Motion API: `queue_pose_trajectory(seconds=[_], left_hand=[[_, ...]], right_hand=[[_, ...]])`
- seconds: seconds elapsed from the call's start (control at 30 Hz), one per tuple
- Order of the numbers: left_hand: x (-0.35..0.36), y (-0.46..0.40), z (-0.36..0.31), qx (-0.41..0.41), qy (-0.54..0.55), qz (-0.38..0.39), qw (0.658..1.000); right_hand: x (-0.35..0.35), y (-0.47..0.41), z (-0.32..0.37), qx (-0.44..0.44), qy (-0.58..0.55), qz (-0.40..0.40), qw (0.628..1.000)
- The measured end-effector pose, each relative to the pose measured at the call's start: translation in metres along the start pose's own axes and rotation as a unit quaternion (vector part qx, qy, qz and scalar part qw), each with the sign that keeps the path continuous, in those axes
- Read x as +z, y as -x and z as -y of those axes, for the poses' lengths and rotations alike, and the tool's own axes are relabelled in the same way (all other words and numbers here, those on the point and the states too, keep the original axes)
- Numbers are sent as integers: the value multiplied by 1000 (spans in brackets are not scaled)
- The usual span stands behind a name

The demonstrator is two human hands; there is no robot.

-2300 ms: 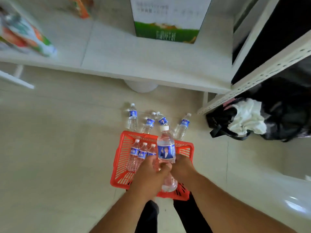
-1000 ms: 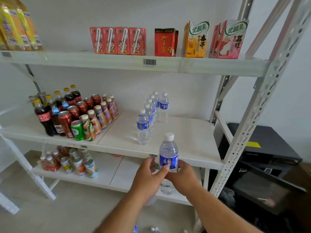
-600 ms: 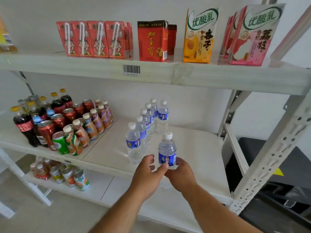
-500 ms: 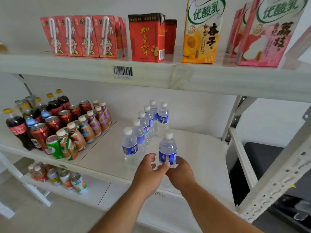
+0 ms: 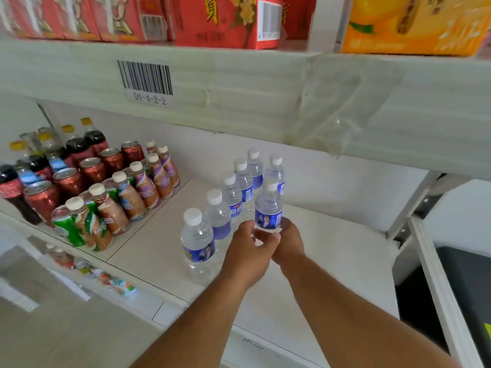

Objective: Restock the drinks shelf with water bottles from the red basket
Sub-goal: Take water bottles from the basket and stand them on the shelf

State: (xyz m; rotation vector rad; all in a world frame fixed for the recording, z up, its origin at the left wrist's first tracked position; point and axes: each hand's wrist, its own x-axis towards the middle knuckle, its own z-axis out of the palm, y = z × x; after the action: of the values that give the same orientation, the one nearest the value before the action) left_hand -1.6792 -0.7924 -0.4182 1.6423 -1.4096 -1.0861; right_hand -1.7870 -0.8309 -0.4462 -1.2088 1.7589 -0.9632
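Clear water bottle [image 5: 268, 208], white cap, blue label, upright, over drinks shelf [image 5: 332, 251].

The held water bottle [image 5: 268, 208] is clear with a white cap and a blue label bearing a small portrait. The row of bottles [image 5: 231, 197] beside it matches. The shelf [image 5: 332, 261] is white. The cans [image 5: 67, 179] are red, one green; the cartons [image 5: 225, 19] overhead red and orange.
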Motion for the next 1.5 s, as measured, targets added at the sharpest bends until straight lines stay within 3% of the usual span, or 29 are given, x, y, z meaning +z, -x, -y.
queue_pose_trajectory(seconds=[0.23, 0.43, 0.63, 0.9, 1.23, 1.5], left_hand=[[1, -3, 3, -12, -12, -2, 1000], [4, -9, -4, -5, -39, -23, 999], [5, -22, -7, -9, -57, -26, 998], [4, -32, -11, -27, 8, -15, 999], [5, -27, -8, -26, 11, 21, 999], [-9, 5, -4, -35, -6, 30, 999]], right_hand=[[3, 4, -11, 15, 11, 7, 1000], [4, -14, -11, -5, 95, 27, 995], [10, -37, -8, -20, 75, 15, 997], [17, -63, 8, -6, 54, 9, 998], [24, -68, 5, 82, 20, -3, 996], [14, -38, -6, 100, 2, 11, 995]])
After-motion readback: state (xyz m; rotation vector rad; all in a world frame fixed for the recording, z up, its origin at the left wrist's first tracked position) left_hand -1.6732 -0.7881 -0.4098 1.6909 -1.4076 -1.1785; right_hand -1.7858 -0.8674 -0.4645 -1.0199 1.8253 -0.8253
